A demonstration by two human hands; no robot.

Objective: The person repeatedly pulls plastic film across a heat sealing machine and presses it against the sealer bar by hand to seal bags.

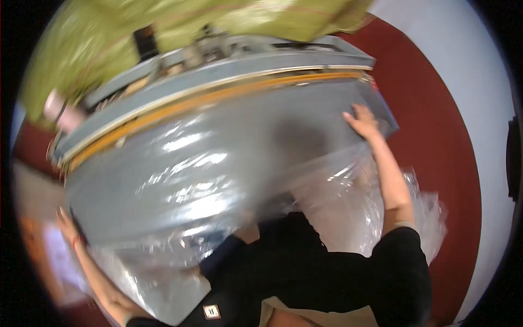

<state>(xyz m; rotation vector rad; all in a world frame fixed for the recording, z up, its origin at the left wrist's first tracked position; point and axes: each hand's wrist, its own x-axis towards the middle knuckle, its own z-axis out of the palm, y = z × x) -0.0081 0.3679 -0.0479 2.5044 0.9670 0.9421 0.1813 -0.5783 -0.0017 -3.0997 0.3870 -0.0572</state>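
Observation:
A grey tabletop (pixel 245 125) lies in front of me under a clear plastic sheet (pixel 207 158) that shines in streaks. The sheet hangs in loose folds over the near edge, across my lap. My right hand (pixel 362 121) rests on the covered top near its right end, fingers spread and nothing in them. At the left end, my left hand (pixel 66 226) is beside the table's edge with its fingers stretched out. It is slightly blurred, and whether it touches the sheet is hard to see.
An orange strip (pixel 218 95) runs along the far side. Behind it, a grey trough (pixel 261 60) holds small blurred items. A pink bottle (pixel 62 111) stands at the left, with a black phone-like object (pixel 145 42) farther back. Yellow-green sheeting (pixel 98 49) lies beyond; dark red floor (pixel 430 109) is at right.

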